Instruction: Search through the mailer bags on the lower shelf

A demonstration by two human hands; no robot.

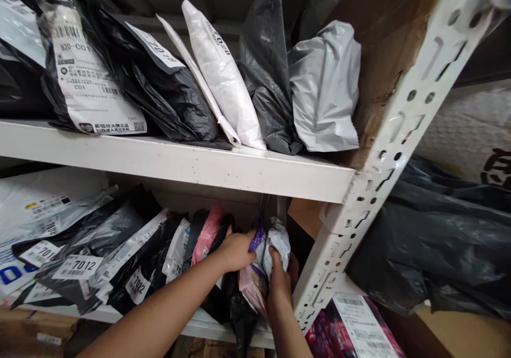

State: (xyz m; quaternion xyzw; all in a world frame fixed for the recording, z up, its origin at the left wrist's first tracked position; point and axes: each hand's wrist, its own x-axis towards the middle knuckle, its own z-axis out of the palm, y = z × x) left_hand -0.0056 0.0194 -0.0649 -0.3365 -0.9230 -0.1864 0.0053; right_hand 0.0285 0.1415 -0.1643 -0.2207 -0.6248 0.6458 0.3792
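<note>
Both my hands reach into the lower shelf among standing parcels. My left hand (235,250) is curled around the top of a purple and pink parcel (255,273), pushing the dark and pink bags (208,233) to its left aside. My right hand (280,278) grips a small white-grey parcel (278,241) from below, close to the white shelf upright (359,209). The fingers of both hands are closed on the packets.
The upper shelf board (179,161) carries black, white and grey mailer bags (325,86) and a cardboard box (383,39). Labelled black bags (75,265) lie at the lower left. Black sacks (435,241) pile up on the right, a labelled parcel (355,329) below.
</note>
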